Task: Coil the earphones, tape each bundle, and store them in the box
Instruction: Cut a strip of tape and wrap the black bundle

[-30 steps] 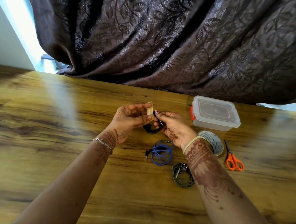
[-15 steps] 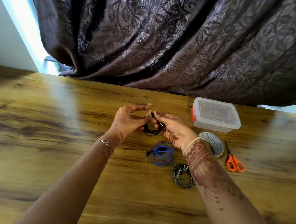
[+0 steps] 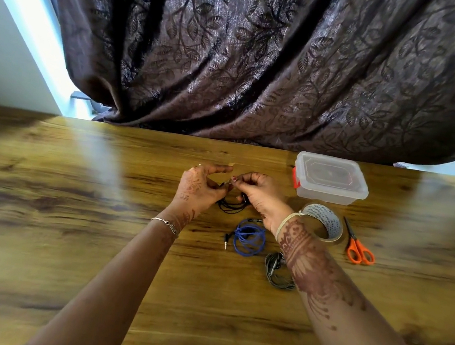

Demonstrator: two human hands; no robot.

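While pinched by left hand [image 3: 198, 189] and right hand [image 3: 261, 197], black earphones [image 3: 230, 207] lengthwise left-to-right.

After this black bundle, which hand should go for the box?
Right. The box, lid on, sits just beyond and to the right of the right hand; the left hand would have to cross over the black bundle both hands pinch.

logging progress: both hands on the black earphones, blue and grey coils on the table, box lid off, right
No: the head view shows the box closed, lid on. The left hand and right hand do hold the black earphones; the blue coil and grey coil lie on the table.
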